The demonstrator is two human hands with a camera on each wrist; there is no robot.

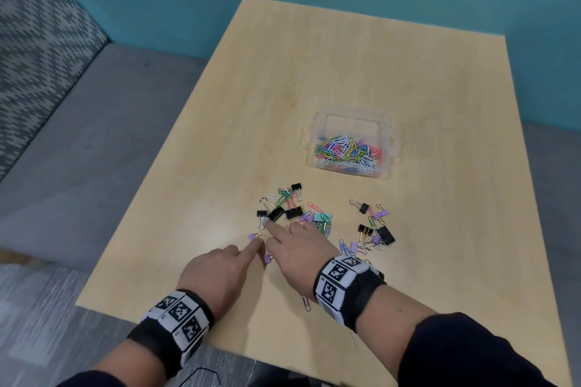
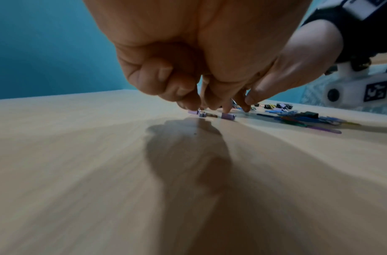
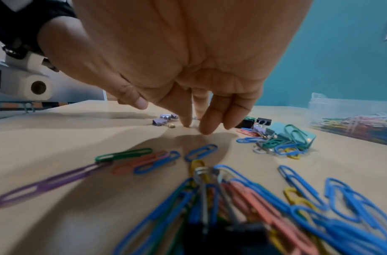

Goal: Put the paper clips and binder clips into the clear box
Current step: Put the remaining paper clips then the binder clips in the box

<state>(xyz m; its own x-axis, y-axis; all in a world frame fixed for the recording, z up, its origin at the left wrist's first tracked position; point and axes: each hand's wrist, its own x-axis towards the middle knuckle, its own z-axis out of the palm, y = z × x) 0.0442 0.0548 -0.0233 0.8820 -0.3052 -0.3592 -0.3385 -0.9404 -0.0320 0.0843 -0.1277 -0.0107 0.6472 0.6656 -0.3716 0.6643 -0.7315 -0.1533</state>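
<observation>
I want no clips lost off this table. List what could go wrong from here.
1. The purple paper clip lies near the wooden table's front edge beside the right hand; a sweep could knock it off.
2. The left hand reaches for the small lilac binder clip with one extended finger; it may skid away.
3. The clear plastic box sits beyond the pile, so carried clips could drop.
</observation>
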